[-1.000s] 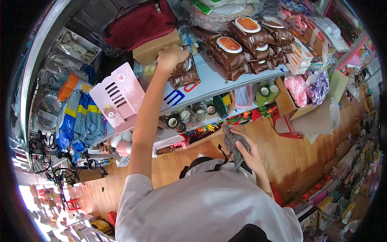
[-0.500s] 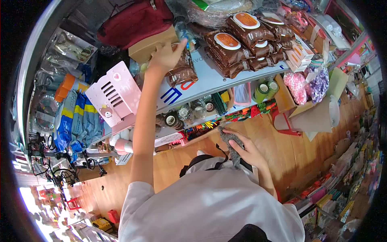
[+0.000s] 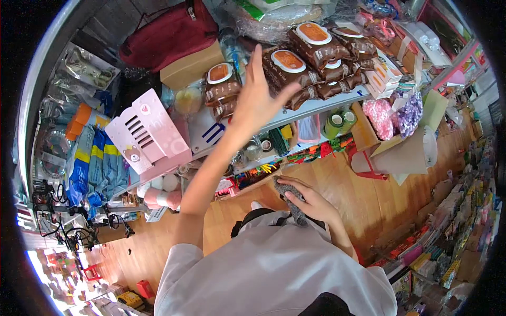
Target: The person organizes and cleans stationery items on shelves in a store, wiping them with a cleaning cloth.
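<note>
My left hand (image 3: 257,102) reaches over the shelf with thumb and fingers spread, holding nothing. It overlaps the near edge of a large stack of brown wet-wipe packs (image 3: 279,73) with orange and white lids. To its left sits a smaller pile of brown wet-wipe packs (image 3: 217,92), partly covered by the hand and forearm. Down by my waist, my right hand (image 3: 315,204) is closed round a dark grey cloth (image 3: 290,196), which hangs bunched against my light shirt.
A pink bear-decorated holder (image 3: 150,134) stands at the shelf's left front, beside blue packets (image 3: 97,163). Behind are a cardboard box (image 3: 192,66) and a dark red bag (image 3: 163,39). Pink and purple bead bags (image 3: 379,117) sit at the right. Green tape rolls (image 3: 337,124) fill the lower shelf.
My left hand has moved right, off the smaller wipe pile to the larger stack, and its fingers have spread. My right hand with the grey cloth has shifted slightly left.
</note>
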A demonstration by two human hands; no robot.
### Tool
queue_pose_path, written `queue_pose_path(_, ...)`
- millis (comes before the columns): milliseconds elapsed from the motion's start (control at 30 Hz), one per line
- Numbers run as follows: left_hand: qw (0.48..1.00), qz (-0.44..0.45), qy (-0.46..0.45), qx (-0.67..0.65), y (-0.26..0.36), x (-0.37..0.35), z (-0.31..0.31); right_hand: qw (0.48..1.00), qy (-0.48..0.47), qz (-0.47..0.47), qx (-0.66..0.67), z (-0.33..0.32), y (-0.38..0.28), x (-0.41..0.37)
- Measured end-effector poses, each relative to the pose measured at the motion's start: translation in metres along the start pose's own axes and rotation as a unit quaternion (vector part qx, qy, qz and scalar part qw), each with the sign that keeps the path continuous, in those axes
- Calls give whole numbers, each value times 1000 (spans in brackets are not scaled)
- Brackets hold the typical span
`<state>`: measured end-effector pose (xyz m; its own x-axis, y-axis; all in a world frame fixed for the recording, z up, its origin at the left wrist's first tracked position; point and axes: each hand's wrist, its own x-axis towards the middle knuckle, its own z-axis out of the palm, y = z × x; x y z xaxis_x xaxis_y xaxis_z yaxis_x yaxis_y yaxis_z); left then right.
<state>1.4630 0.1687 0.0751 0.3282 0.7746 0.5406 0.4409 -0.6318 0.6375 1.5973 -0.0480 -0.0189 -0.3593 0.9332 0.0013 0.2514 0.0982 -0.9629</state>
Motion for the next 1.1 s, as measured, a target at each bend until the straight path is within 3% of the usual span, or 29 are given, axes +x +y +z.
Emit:
queue_pose_path(100,992,-18,40,-117,-14,-5,49,1000,4,9,-7,-4,0,-5)
queue_pose_path(367,995,-25,59,-77,-35,-3,73,997,66,25,-7,-12,14,-26)
queue_pose_path(467,958,-46,29,-283,-44,-7,68,993,84,75,34,-17,6,-32)
queue_pose_path(567,941,-32,59,-332,-30,-22,51,976,127,119,130,-29,-4,-37)
queue_pose_path(667,912,-84,33,-399,-13,-56,25,949,269,43,162,-45,-22,-39)
queue_pose_path(733,841,-125,32,-525,21,-80,7,922,367,-84,89,-53,-41,-31)
queue_pose_path(800,922,-42,24,-383,21,-96,4,890,419,-175,36,-58,-60,-20)
queue_pose_path(867,865,-75,5,-497,40,-112,1,872,427,-240,-3,-57,-82,-1)
queue_pose_path(933,807,-102,-6,-581,59,-125,-1,884,358,-295,-51,-55,-98,23)
queue_pose_path(967,820,-93,-29,-564,69,-132,-8,886,324,-323,-77,-54,-107,29)
queue_pose_path(1000,832,-82,-53,-546,80,-134,-19,882,298,-267,-248,-53,-123,26)
queue_pose_path(1033,812,-58,-94,-573,82,-129,-32,889,292,-278,-215,-51,-121,27)
queue_pose_path(1100,657,-72,-10,-750,82,-132,-27,910,260,-284,-152,-47,-111,27)
